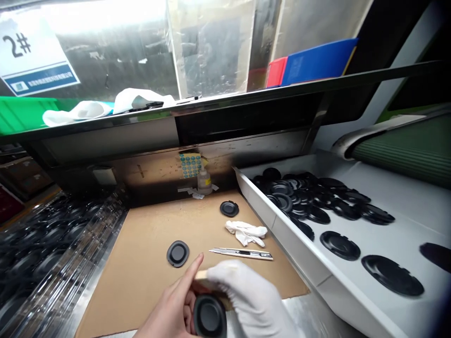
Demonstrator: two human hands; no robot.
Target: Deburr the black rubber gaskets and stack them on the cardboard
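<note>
My bare left hand [176,305] is wrapped round a black round part [209,317] with a raised rim, low in the view. Against it, my right hand [250,295] in a white glove grips a small tan block [204,278], whose lower side is hidden behind the fingers. On the cardboard sheet [141,277] lie a second black part [178,253] beyond my left hand and a third one [229,208] farther back. A utility knife [243,254] and a crumpled white glove [246,232] rest just beyond my right hand.
A white tray [289,234] on the right holds several black parts [310,192], beside a green conveyor belt [405,145]. Clear plastic trays [88,244] with black parts stand left. A small bottle [204,182] is at the back, below a metal shelf edge [218,102].
</note>
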